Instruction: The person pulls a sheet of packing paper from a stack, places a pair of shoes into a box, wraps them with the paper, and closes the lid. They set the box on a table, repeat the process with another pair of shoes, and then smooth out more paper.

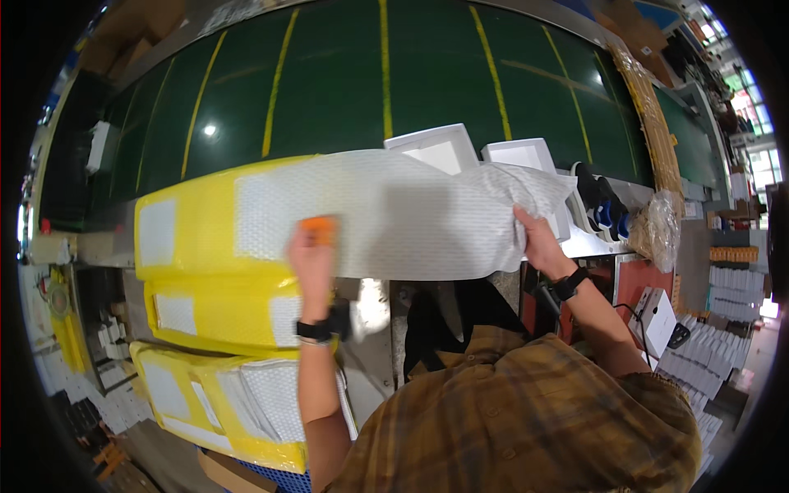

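Observation:
A long white sheet of bubble wrap (370,205) stretches across the near edge of the table, lying partly over a yellow-wrapped package (197,222). My right hand (538,240) pinches the sheet's right end, where it is crumpled. Motion blurs my left hand (311,261), which is closed around a small orange block-like thing (319,230) on top of the wrap. Its exact kind does not show. Behind the sheet two white open boxes (436,146) are partly covered by it. Dark shoes with white soles (598,201) stand just right of the sheet.
A green conveyor belt (337,82) with yellow cross lines runs along the far side. More yellow packages (164,382) are stacked at the lower left. Clear crumpled plastic (656,230) hangs at the right table corner, near a white box (653,322) with a cable.

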The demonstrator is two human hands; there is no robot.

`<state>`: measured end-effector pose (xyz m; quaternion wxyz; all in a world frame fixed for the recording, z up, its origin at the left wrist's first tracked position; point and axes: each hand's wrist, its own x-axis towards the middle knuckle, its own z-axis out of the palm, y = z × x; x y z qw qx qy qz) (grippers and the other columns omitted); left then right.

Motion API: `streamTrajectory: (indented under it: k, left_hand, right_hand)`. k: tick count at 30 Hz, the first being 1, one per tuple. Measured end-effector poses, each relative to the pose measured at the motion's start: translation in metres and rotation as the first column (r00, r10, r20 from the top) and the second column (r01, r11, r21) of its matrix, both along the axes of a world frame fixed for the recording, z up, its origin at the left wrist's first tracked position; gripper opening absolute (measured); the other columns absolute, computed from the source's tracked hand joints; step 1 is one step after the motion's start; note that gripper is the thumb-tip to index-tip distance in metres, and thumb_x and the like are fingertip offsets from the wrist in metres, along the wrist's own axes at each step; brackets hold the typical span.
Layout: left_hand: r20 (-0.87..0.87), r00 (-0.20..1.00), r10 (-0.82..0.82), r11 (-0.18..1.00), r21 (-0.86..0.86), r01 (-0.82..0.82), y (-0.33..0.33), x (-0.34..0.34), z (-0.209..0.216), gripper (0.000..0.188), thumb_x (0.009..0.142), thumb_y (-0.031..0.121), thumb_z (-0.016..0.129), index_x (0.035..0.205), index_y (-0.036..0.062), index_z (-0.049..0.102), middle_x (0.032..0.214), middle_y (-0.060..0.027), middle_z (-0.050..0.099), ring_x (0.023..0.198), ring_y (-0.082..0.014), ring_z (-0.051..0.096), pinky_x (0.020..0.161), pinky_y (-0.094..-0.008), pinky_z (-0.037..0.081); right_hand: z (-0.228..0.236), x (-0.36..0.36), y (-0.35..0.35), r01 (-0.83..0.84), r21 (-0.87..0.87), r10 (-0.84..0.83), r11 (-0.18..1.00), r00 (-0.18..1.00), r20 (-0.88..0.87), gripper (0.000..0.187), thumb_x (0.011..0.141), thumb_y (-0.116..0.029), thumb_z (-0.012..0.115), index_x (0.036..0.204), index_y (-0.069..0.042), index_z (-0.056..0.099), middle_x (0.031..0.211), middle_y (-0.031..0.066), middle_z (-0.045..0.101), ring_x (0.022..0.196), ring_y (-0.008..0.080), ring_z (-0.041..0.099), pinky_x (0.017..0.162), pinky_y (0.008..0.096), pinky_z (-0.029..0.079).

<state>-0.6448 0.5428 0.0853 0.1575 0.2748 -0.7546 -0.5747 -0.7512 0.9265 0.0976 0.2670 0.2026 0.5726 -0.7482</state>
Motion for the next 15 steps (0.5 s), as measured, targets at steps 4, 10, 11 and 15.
streamTrajectory:
  k: [4, 10, 11, 15]
  left_hand:
    - [0.179, 0.893, 0.414, 0.603, -0.789, -0.121, -0.144, 0.059, -0.093, 0.063, 0.095, 0.036, 0.061, 0.140, -0.0033, 0.044, 0.143, -0.0313, 0.043, 0.133, -0.0398, 0.042, 0.108, -0.0438, 0.036]
    - [0.191, 0.968, 0.165, 0.668, -0.744, 0.033, -0.047, 0.013, -0.112, 0.037, 0.087, 0.013, 0.068, 0.113, -0.0114, 0.061, 0.134, -0.0333, 0.051, 0.123, -0.0444, 0.051, 0.103, -0.0431, 0.043]
    - [0.220, 0.960, 0.170, 0.751, -0.660, 0.018, -0.047, 0.018, -0.113, 0.034, 0.086, 0.012, 0.069, 0.109, -0.0119, 0.061, 0.128, -0.0328, 0.055, 0.116, -0.0442, 0.055, 0.097, -0.0433, 0.047]
    - [0.219, 0.953, 0.211, 0.965, -0.200, -0.168, -0.048, 0.021, -0.117, 0.030, 0.090, 0.009, 0.067, 0.111, -0.0070, 0.053, 0.100, -0.0153, 0.059, 0.094, -0.0248, 0.055, 0.089, -0.0353, 0.046]
  right_hand:
    - [-0.049, -0.042, 0.040, -0.064, 0.200, 0.061, 0.978, 0.998, 0.020, 0.045, 0.093, -0.027, 0.067, 0.117, 0.009, 0.057, 0.109, 0.0141, 0.067, 0.096, 0.0230, 0.067, 0.077, 0.0361, 0.056]
    - [-0.072, -0.086, 0.112, 0.159, 0.397, -0.138, 0.904, 0.987, -0.081, 0.048, 0.088, -0.030, 0.074, 0.111, 0.010, 0.060, 0.105, 0.0154, 0.067, 0.095, 0.0228, 0.065, 0.079, 0.0363, 0.053]
    - [-0.072, -0.095, 0.119, 0.156, 0.416, -0.115, 0.896, 0.986, -0.123, 0.050, 0.086, -0.032, 0.075, 0.109, 0.011, 0.061, 0.104, 0.0156, 0.068, 0.095, 0.0219, 0.065, 0.079, 0.0355, 0.053]
    - [-0.089, -0.138, 0.224, 0.362, 0.712, -0.088, 0.601, 0.916, -0.391, 0.042, 0.083, -0.037, 0.077, 0.105, -0.003, 0.069, 0.095, 0.0166, 0.070, 0.091, 0.0255, 0.067, 0.077, 0.0318, 0.051]
